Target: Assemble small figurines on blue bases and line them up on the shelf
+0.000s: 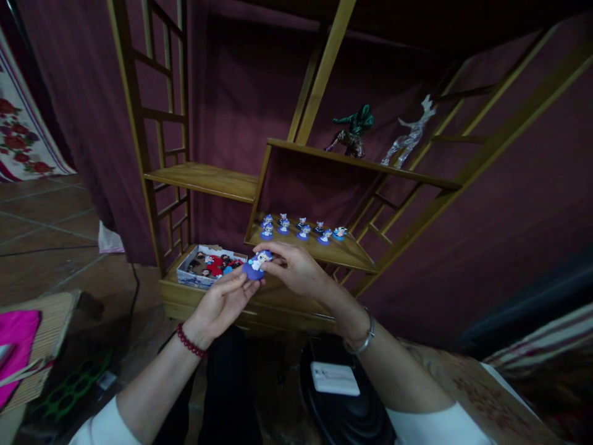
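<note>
A small purple and white figurine point(256, 266) on a round purple base is held between my two hands, in front of the shelf unit. My left hand point(227, 301) grips the base from below and the left, thumb against its edge. From the right, my right hand point(294, 267) closes its fingers on the figurine's upper part. Just behind my left hand stands an open cardboard box point(192, 280) with several red, black and blue figurines inside. Similar small figurines point(303, 232) stand in rows on the middle shelf point(343, 252) beyond my right hand.
A dark green figure point(354, 131) and a clear figure point(410, 136) stand on the upper shelf point(315, 151). At left is a bare wooden shelf point(208, 179). A black round stool point(319, 408) bears a white device point(335, 378). Pink cloth point(21, 346) lies on a table at lower left.
</note>
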`<state>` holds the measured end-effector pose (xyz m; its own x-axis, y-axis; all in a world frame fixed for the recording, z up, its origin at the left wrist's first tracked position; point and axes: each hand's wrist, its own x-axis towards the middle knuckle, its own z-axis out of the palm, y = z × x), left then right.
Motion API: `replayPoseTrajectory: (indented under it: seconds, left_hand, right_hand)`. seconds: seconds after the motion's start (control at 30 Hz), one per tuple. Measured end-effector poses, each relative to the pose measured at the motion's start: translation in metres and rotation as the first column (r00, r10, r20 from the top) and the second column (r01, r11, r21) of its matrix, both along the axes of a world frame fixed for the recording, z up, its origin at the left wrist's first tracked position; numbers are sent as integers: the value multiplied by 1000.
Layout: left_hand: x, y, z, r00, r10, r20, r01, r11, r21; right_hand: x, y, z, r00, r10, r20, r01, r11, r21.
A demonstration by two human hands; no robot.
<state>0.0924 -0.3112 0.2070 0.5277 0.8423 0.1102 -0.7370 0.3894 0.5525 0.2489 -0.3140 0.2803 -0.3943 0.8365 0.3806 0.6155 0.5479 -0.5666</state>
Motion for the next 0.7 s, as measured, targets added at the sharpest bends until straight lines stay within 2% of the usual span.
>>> replayPoseTrajectory:
  seconds: [0.13, 0.33, 0.7]
  left_hand:
    - [0, 0, 0, 998, 25, -62, -20, 997, 72]
    - [2, -3, -2, 989, 99, -109, -90, 992, 90]
    - [1, -7, 2, 978, 157, -137, -141, 983, 121]
  right_hand:
    - [1, -1, -3, 999, -19, -35, 17, 998, -60]
    - [3, -2, -7, 996, -47, -79, 35, 989, -145]
    - [0, -5, -2, 997, -23, -74, 15, 994, -108]
